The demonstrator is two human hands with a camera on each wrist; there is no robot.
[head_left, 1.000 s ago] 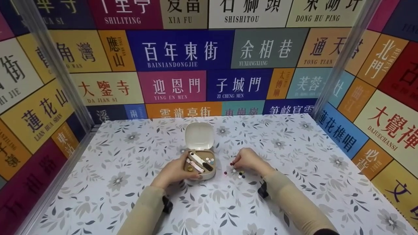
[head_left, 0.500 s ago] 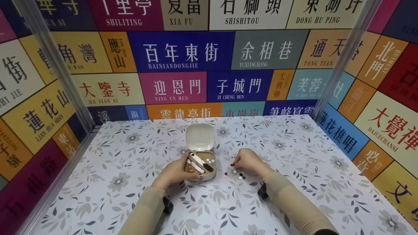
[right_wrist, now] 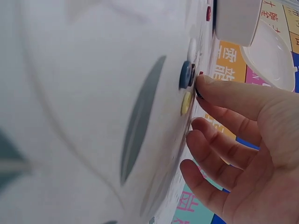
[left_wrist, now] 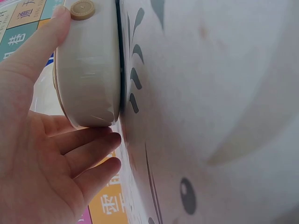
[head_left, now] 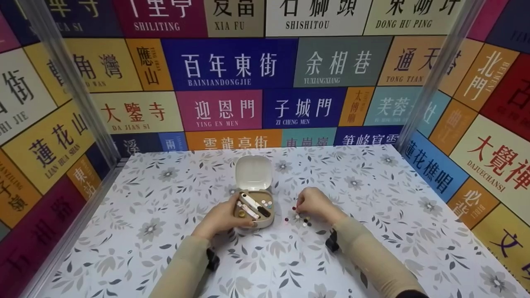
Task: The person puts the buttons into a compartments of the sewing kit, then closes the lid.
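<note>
A person's right hand (head_left: 316, 205) reaches to the centre of the frame, its grip drawn into a narrow pinch of thumb and forefinger on a dark button (right_wrist: 199, 94); only a thin edge shows from the right wrist, and the fingers hide it in the head view. A red button (head_left: 294, 208) sits just beside those fingertips, while a blue button (right_wrist: 185, 74) and a yellow button (right_wrist: 186, 103) lie near them on the floral worktop (head_left: 356, 256), tiny and hard to tell apart from above. Farther left, the left hand (head_left: 217, 219) has its grip spread around a cream case (head_left: 267, 222), thumb at the front, the forefinger's tip hidden behind the wall. The lid (head_left: 253, 171) stands raised; inside lie slim tubes (head_left: 249, 200), their markings unreadable, and blurred pale buttons (head_left: 266, 203). Beige sleeves (head_left: 178, 265) are cut off at the bottom edge.
</note>
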